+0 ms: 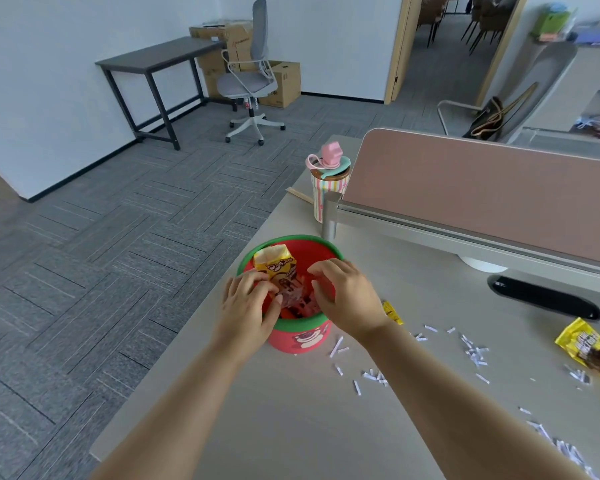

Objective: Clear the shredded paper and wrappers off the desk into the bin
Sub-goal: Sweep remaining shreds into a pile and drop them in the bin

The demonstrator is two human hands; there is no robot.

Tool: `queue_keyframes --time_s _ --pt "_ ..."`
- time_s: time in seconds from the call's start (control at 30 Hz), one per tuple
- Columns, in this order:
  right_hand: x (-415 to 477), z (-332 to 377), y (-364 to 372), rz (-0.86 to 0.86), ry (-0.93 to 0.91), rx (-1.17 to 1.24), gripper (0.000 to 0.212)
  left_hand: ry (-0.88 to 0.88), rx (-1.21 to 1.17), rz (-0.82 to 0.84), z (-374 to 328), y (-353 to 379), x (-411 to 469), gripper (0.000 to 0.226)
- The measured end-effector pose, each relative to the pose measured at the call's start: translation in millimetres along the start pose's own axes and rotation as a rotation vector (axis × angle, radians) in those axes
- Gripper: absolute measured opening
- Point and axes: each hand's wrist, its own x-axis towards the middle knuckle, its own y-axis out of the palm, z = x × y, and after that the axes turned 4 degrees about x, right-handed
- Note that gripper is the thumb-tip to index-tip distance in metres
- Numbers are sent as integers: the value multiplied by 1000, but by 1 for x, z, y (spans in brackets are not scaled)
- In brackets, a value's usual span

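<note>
A small red bin (300, 337) with a green rim and a bear picture stands near the desk's left edge. A yellow wrapper (277, 263) sticks up inside it, with crumpled reddish wrappers beneath. Both hands hover over the bin's mouth. My left hand (250, 303) has its fingers pinched at the wrappers inside. My right hand (347, 292) has its fingers spread and curled over the opening, holding nothing I can see. Several white paper shreds (471, 351) lie scattered on the desk to the right. A small yellow wrapper scrap (392, 311) and a larger yellow wrapper (589, 349) lie on the desk.
A striped cup with a pink lid (326, 181) stands behind the bin beside the pink desk divider (482, 188). A black cable slot (544, 299) is set in the desk (291, 427). Grey carpet, an office chair (253, 74) and a dark table (153, 64) lie beyond the desk edge.
</note>
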Motion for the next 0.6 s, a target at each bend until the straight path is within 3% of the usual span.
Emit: queue_keyframes --time_s 0.17,0.33,0.5,0.6 --pt "-35 -31 -22 -60 102 -11 19 258 34 -103 -47 12 -5 16" --pt "-76 -69 -34 11 273 -21 22 452 -55 92 -95 49 -28 11" --pt "-131 -118 -34 199 487 -242 46 337 -97 401 -96 120 -60 42" --pt "-167 -140 -39 266 598 -325 55 249 9 607 -93 153 -59 77"
